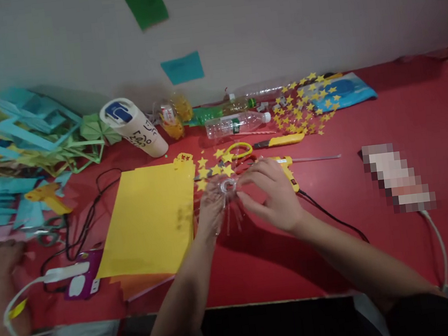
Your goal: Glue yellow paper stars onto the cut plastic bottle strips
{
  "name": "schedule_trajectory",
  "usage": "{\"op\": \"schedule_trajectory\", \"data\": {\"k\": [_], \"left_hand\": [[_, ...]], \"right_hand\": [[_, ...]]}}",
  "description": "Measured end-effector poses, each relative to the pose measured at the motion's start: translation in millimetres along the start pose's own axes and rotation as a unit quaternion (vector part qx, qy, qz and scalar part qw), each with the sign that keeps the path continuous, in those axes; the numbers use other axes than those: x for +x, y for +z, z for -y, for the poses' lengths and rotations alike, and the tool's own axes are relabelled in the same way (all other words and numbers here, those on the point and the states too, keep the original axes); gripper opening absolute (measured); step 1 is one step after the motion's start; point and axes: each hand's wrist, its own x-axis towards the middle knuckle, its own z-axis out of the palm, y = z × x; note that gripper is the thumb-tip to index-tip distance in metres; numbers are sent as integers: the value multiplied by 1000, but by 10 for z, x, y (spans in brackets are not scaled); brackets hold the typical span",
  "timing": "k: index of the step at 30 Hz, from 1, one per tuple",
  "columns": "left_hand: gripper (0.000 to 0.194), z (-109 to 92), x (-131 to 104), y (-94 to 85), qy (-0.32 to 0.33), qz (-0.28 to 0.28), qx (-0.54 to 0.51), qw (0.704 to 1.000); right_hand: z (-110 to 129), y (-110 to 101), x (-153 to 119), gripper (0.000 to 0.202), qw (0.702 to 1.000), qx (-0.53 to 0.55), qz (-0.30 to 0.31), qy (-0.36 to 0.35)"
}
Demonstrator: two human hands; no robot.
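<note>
Sleeves [435, 314] foremost, left hand [210, 207] seemingly grips plastic [228, 186]; right hand [275, 197], loosely spread, partly hides a glue gun [289, 170].

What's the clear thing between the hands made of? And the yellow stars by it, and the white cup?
Clear piece: probably thin, shiny plastic; it's transparent and catches light.
Yellow stars: maybe paper or thin foam, dull-looking; they're flat and evenly coloured.
White cup: smooth, even sides suggest plastic or painted metal; I can't tell which.

Paper stack [149, 219] left, glue gun [287, 162] by right hand [276, 197], bottles [237, 125] behind
</note>
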Motion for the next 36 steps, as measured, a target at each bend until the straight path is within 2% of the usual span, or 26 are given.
{"op": "schedule_trajectory", "data": {"k": [5, 11, 14, 16, 18, 21, 24, 27, 30, 36], "left_hand": [[42, 23, -12, 14, -42, -6, -17, 999], [36, 32, -26, 46, -72, -21, -37, 997], [36, 64, -26, 20, -64, -33, -48, 996], [35, 89, -25, -1, -56, -42, -52, 996], [35, 103, -24, -9, -51, -47, -51, 996], [36, 91, -28, 3, -51, -58, -40, 996], [42, 51, -40, 22, -52, -72, -28, 996], [49, 19, -56, 27, -46, -85, -15, 995], [47, 18, -67, 29, -53, -80, 7, 995], [53, 81, -47, 28, -55, -77, -13, 995]], "right_hand": [[12, -47, 21, 7, 1000, 11, 6, -4], [108, -229, 92, 11, 995, 92, 21, 17], [116, -337, 101, 12, 992, 119, -26, 25], [107, -393, 108, 14, 993, 97, -65, 9], [102, -419, 121, 15, 996, 65, -63, -22], [117, -387, 132, 16, 997, 28, -24, -64], [140, -300, 108, 15, 996, -20, -21, -88], [141, -208, 64, 9, 994, -72, -29, -72], [127, -139, 31, 8, 992, -112, -35, -48], [127, -89, 20, 5, 995, -91, -24, -33]]}}
